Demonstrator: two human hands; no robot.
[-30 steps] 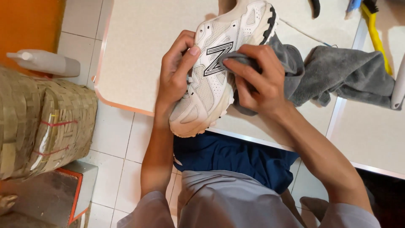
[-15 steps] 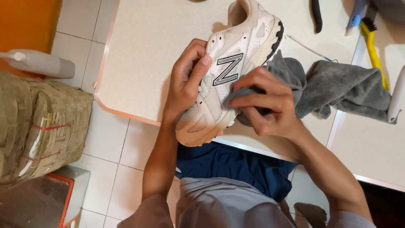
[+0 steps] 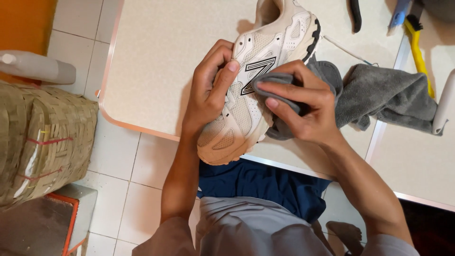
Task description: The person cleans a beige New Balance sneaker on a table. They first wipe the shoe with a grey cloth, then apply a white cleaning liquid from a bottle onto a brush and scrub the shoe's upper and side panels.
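- Your left hand (image 3: 208, 95) grips the white sneaker (image 3: 258, 80) from its outer side — fingers wrapped over the upper, thumb pressed on the mesh beside the black side emblem.
- The sneaker sits tilted over the near edge of the desk (image 3: 161, 61), toe hanging past the edge toward you, heel further in on the top.
- Your right hand (image 3: 303, 109) is closed on a bunched part of the grey cloth (image 3: 384, 95), with the fingertips pushing a fold of it against the side panel just by the emblem. The rest of the cloth trails off to the right across the desk.
- By the look of it, you are in the wiping step — working the side panel, mid-length of the shoe.
- The toe cap and the sole edge near it look tan and dingy next to the whiter heel, so I would judge the front as the part left to do.
- The next move calls for a firm hold with the left hand while the cloth slides toward the toe; turning the shoe a little would bring the sole edge up to you.
- Keep a clean fold of cloth under your fingertips.
- At the far right lies a yellow-handled brush (image 3: 419, 52), well apart from both hands, and a dark tool (image 3: 355, 16) near the top edge.
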